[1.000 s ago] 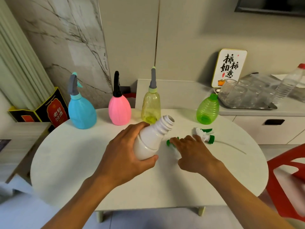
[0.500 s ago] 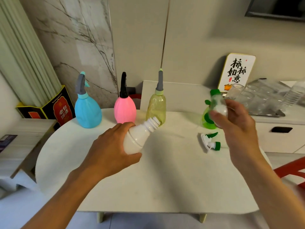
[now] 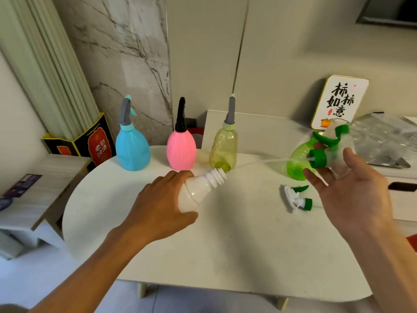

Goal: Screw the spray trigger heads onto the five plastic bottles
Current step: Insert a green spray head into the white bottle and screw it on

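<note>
My left hand (image 3: 158,208) grips a white plastic bottle (image 3: 198,188), tilted with its bare threaded neck pointing up and right. My right hand (image 3: 347,190) holds a white and green trigger head (image 3: 325,152) in the air, its thin dip tube reaching left toward the bottle's neck. A second trigger head (image 3: 295,197) lies on the white table (image 3: 225,245). A green bottle (image 3: 297,163) without a head stands behind my right hand. The blue bottle (image 3: 132,150), pink bottle (image 3: 181,152) and yellow bottle (image 3: 224,150) stand in a row at the back with heads on.
A tray of clear glasses (image 3: 383,143) and a sign with characters (image 3: 339,102) sit on the counter at the right. A low side table (image 3: 36,190) and a dark gift box (image 3: 90,143) stand at the left. A red chair is at the far right edge.
My right hand has turned palm up and moved right with the trigger head, whose dip tube now points left. The white bottle has tipped lower in my left hand.
</note>
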Available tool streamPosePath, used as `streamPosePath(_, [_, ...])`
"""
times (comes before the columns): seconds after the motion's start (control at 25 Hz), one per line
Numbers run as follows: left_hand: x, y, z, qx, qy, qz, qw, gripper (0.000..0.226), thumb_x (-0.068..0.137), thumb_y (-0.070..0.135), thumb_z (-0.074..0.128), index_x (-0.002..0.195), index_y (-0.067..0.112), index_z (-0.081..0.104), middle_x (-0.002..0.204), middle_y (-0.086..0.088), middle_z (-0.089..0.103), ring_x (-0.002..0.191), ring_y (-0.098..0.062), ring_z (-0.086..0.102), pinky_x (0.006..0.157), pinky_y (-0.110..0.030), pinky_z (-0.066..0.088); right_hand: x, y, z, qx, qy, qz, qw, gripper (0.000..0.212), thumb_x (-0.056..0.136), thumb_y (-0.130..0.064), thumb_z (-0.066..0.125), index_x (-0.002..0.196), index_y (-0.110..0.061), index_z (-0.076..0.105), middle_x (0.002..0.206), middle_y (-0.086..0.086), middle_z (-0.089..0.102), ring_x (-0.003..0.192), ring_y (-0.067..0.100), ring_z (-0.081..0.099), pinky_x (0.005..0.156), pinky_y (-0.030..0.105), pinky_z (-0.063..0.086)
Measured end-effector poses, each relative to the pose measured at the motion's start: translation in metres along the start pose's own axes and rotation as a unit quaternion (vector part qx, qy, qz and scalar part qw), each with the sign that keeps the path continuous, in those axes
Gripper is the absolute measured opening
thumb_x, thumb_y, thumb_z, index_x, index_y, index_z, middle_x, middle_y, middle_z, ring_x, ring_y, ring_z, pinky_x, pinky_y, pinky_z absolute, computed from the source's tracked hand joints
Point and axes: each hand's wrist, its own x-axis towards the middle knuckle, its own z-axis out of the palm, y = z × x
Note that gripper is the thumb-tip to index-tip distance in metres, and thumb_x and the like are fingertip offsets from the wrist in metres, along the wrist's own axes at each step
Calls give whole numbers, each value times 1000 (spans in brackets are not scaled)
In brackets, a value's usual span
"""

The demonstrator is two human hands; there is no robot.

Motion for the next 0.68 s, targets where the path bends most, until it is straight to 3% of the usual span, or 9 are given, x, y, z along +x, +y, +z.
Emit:
streamPosePath(0.2, [-2, 3, 2, -23, 9, 21, 999, 73, 59, 57, 74, 117, 46, 31, 104, 19, 47, 91, -11, 53, 77, -33, 50, -7, 17, 12, -21, -8, 20, 1000, 42, 99, -26, 46, 137, -9, 53, 110, 3, 73, 105, 23, 62, 88, 41, 49])
streamPosePath(0.36, [-1, 3, 4, 4, 23, 20, 1000, 74, 59, 57, 73, 119, 42, 32, 105, 17, 49, 90, -10, 50, 76, -32, 49, -9, 23, 18, -32, -6, -3, 999, 44, 100, -26, 45, 141, -10, 49, 114, 5, 72, 106, 23, 63, 85, 39, 51])
streamPosePath(0.68, [0, -3, 7, 44, 21, -17, 999, 77, 61, 55, 76, 125, 36, 37, 110, 12, 53, 90, -8, 45, 74, -29, 40, -4, 15, 10, -5, 1, -8, 1000, 46, 99, -28, 45, 142, -10, 49, 111, 2, 72, 105, 22, 61, 91, 41, 48])
